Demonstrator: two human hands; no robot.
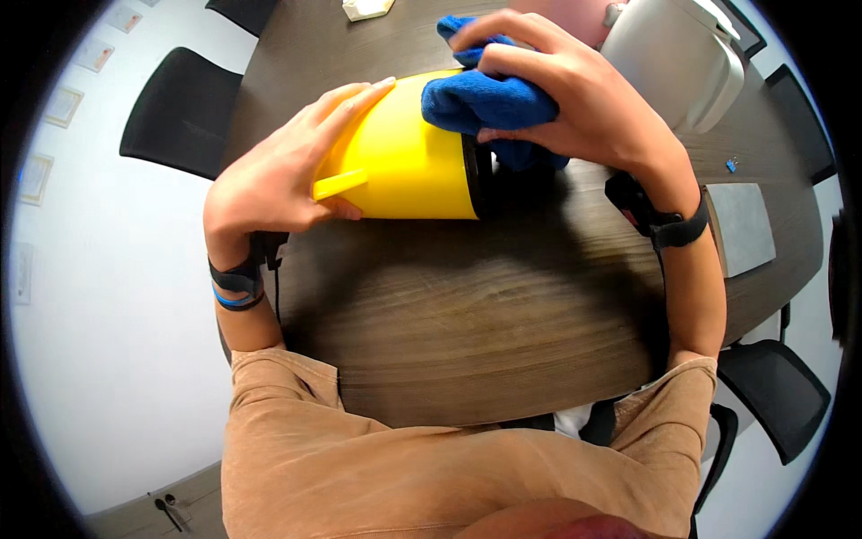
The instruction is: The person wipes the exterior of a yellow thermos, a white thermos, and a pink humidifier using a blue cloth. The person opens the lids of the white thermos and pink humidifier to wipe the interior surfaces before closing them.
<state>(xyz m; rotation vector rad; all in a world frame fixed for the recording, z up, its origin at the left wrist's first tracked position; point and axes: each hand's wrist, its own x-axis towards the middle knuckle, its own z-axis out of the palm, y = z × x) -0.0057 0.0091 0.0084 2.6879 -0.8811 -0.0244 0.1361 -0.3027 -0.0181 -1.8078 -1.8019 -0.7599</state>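
Observation:
A yellow tapered container with a black band at its right end lies on its side on the dark wooden table. Wrapped around its left part is my left hand, beside a small yellow tab that sticks out. My right hand grips a bunched blue cloth, which touches the container's right end and upper side. The cloth hides part of the black end, and some right fingertips are blurred.
A large silver-white jug with a handle stands at the far right, next to a pink object. A grey notebook and a small blue clip lie on the right. Black chairs surround the table.

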